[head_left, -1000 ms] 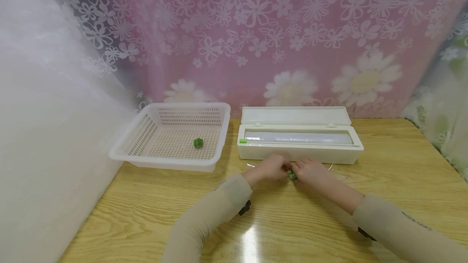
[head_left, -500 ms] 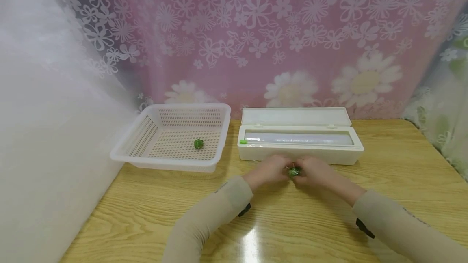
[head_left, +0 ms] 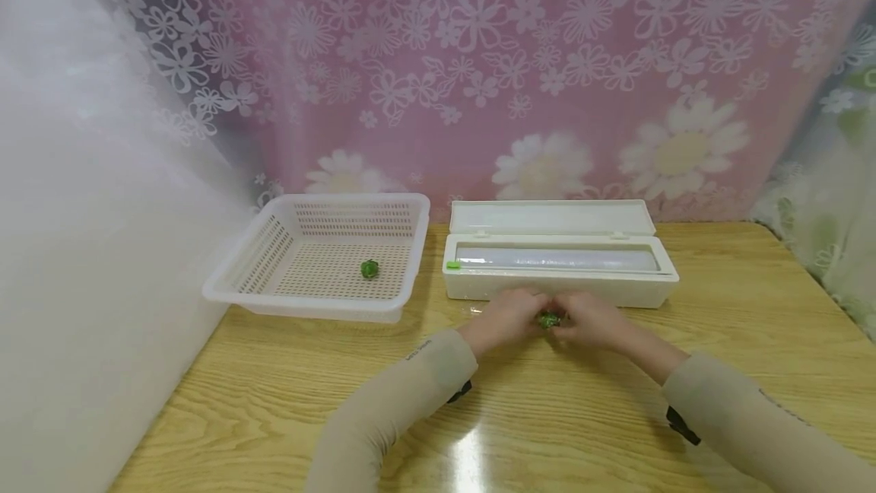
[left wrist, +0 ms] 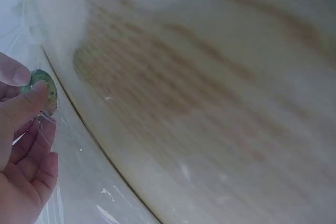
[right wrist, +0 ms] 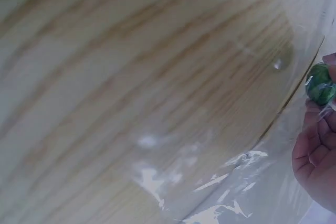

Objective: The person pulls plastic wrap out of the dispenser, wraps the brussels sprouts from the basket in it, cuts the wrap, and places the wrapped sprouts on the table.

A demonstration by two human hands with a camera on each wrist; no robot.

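Note:
Between both hands, just in front of the white box, is a small round green vegetable [head_left: 548, 319] in clear plastic film. My left hand [head_left: 509, 316] pinches it from the left, the thumb pressed on its face in the left wrist view. From the other side my right hand [head_left: 591, 319] grips it, and the right wrist view has the shiny green vegetable [right wrist: 319, 85] at its right edge, above curled fingers. Loose clear film [right wrist: 226, 208] spreads out below and beside the hands in that view. The fingers hide part of the vegetable.
An open white dispenser box [head_left: 561, 291] holds a roll of cling film [head_left: 557, 258]; its lid is raised and a green slider [head_left: 453, 265] sits at the left. A white perforated basket [head_left: 308, 305] at the left holds another small green vegetable [head_left: 369, 269]. A flowered curtain hangs behind.
The hands have drawn closer together around the green vegetable, and the right hand's fingers have come round its near side. The film ends that showed by the right hand have gone from sight.

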